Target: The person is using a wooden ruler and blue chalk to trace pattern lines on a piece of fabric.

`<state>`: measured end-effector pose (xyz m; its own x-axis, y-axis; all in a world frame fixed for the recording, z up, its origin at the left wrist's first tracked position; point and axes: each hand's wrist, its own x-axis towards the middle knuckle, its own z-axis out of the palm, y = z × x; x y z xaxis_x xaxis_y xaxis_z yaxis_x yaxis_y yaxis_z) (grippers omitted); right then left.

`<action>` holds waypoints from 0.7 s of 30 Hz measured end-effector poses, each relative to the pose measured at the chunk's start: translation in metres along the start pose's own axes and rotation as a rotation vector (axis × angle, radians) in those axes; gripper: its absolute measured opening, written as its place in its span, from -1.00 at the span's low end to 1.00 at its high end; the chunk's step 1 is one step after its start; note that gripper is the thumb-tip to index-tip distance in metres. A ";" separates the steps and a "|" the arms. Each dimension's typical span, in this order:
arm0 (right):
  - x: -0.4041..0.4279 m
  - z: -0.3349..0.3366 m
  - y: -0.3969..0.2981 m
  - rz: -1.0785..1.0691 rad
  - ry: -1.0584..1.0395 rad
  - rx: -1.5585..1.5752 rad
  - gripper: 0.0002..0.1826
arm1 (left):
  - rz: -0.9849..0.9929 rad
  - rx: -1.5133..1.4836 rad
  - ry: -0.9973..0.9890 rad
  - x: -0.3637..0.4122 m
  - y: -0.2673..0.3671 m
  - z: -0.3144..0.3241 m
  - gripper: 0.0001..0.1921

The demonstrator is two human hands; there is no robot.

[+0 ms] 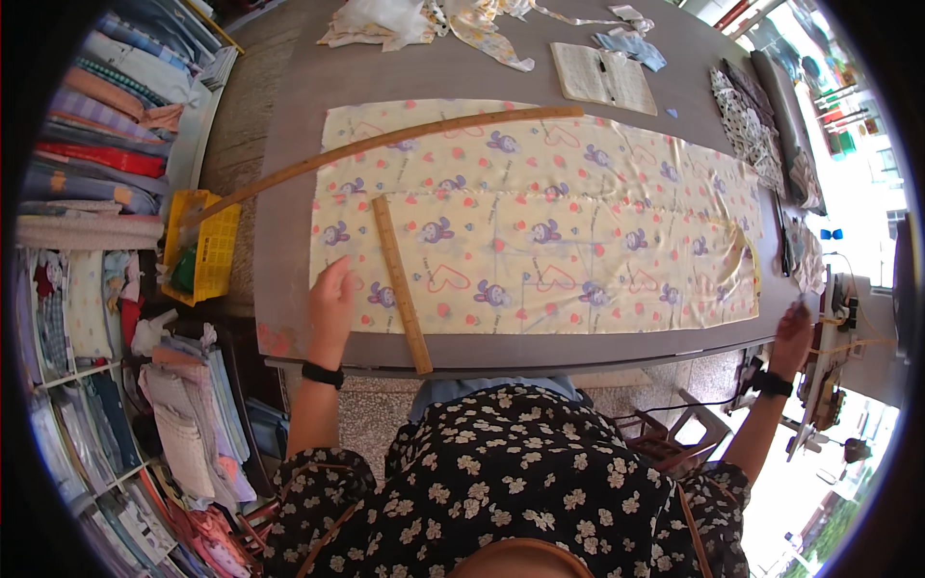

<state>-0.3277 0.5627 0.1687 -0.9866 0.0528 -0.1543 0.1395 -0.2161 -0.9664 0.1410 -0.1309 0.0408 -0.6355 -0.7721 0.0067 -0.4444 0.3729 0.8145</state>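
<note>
A length of cream fabric [535,159] printed with purple rabbits, hearts and strawberries lies spread on the grey table [289,152], with thin drawn lines on its near half. At its left edge is my left hand [334,296], with nothing visible in it; whether it touches the cloth is unclear. A short wooden ruler [402,285] lies across the fabric just right of that hand and reaches the table's front edge. Across the far part rests a long wooden ruler [405,135]. My right hand [793,336] is by the table's right end, blurred, with something small and dark at its fingertips.
An open notebook [603,78] with a pen [603,66] lies beyond the fabric, near cloth scraps [484,32]. A yellow plastic basket [217,249] stands left of the table under the long ruler's end. Shelves of folded cloth [101,166] line the left; a stool [686,433] stands lower right.
</note>
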 end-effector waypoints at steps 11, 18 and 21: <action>-0.032 0.247 -0.062 -0.183 -0.656 -0.054 -0.71 | -0.225 0.502 -0.019 0.020 0.012 0.069 -0.67; -0.112 0.373 0.004 -0.069 -0.856 -0.248 -0.81 | -0.339 0.515 -0.045 0.025 0.022 0.078 -0.64; -0.119 0.400 0.033 0.075 -0.870 -0.234 -0.83 | -0.377 0.509 -0.063 0.031 0.026 0.081 -0.63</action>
<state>-0.2391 0.1595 0.2377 -0.6762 -0.7298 -0.1006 0.1262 0.0199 -0.9918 0.0585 -0.1031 0.0152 -0.4057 -0.8721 -0.2735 -0.8795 0.2911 0.3764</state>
